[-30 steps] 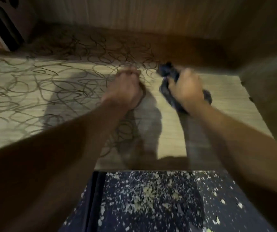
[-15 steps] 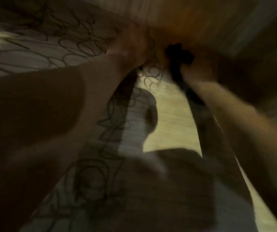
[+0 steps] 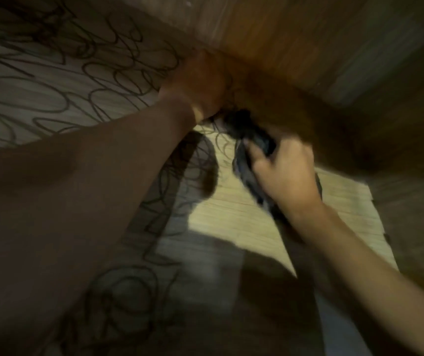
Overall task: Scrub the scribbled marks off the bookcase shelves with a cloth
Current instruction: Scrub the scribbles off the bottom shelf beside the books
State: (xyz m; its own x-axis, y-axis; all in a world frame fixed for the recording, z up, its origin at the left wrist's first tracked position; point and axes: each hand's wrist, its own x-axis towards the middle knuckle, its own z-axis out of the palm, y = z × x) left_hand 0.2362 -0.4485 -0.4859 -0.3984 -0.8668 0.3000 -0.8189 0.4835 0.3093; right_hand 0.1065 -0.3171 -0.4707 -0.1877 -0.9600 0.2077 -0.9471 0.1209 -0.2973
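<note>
The right hand grips a dark cloth bunched against the shelf, at four o'clock from the left hand, a closed fist planted on the board. Looping black scribbles cover the pale wood toward nine o'clock; the image is blurred.

The right hand gripped a dark crumpled cloth on the pale, scribble-covered wooden shelf; the left hand rested fisted nearby.
</note>
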